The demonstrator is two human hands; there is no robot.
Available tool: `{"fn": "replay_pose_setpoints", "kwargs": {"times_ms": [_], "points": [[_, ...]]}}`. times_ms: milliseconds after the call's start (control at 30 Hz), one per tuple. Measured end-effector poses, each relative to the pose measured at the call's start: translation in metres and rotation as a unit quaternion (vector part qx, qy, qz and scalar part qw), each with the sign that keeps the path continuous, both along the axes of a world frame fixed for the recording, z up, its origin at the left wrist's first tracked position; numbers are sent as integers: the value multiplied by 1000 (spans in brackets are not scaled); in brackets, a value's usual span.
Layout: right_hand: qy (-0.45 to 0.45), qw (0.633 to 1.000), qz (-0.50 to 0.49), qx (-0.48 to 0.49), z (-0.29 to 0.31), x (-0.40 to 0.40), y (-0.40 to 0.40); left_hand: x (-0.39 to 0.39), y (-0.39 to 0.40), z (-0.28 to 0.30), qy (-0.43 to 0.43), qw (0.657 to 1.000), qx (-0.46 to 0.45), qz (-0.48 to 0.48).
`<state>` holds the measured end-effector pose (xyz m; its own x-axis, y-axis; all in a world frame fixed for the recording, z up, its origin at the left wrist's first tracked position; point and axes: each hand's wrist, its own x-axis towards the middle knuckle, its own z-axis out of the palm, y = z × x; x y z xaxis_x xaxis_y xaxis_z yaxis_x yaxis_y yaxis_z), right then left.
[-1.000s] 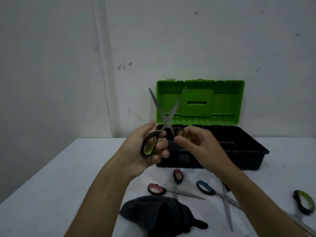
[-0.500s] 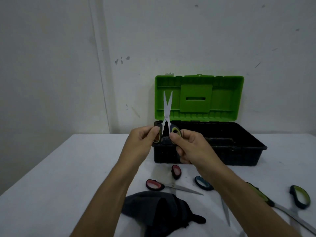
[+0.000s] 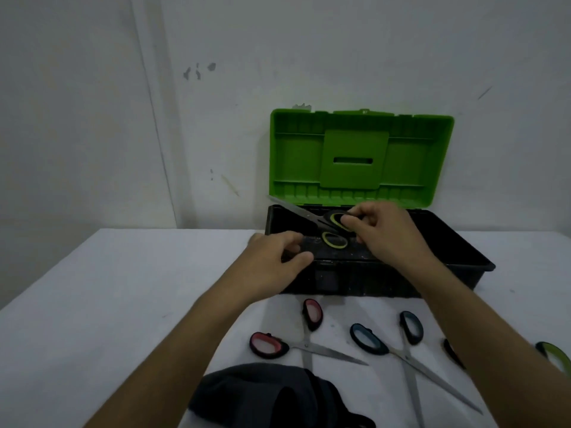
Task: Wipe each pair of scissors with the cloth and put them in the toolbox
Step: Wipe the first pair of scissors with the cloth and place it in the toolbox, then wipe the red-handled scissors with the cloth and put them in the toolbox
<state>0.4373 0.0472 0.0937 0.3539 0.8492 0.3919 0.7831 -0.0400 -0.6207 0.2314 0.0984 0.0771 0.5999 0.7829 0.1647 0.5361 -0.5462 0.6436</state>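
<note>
The right hand pinches the handle of the yellow-green and black scissors over the open black toolbox with the green lid — blades closed, pointing up and left. The left hand rests loosely curled on the box's front edge, holding nothing. No writing can be read.

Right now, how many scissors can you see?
4: green scissors held over the toolbox, red scissors and blue scissors on the table, and another green pair partly hidden at the right edge.
</note>
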Motion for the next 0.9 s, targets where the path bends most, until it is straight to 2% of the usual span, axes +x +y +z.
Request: {"fn": "replay_pose_setpoints", "kwargs": {"times_ms": [100, 267, 467, 600, 767, 833, 900], "points": [[-53, 994, -29, -87, -3, 23, 28, 0, 9, -9, 11, 1000, 16, -6], [-43, 966, -33, -252, -20, 39, 65, 3, 21, -16, -13, 993, 112, 37], [-105, 938, -73, -323, -31, 41, 84, 6, 33, -13, -16, 994, 102, 37], [-155, 950, -82, -259, -25, 37, 72, 8, 31, -15, -25, 991, 128, 10], [-92, 988, -10, -127, -13, 21, 39, -2, 14, -16, -109, 979, 175, 0], [-49, 994, 24, -94, -7, 9, 17, -11, 3, -17, -116, 982, 147, 2], [-26, 996, 45, -70, -2, 0, -5, -20, -6, -21, -63, 994, 84, -15]]}}
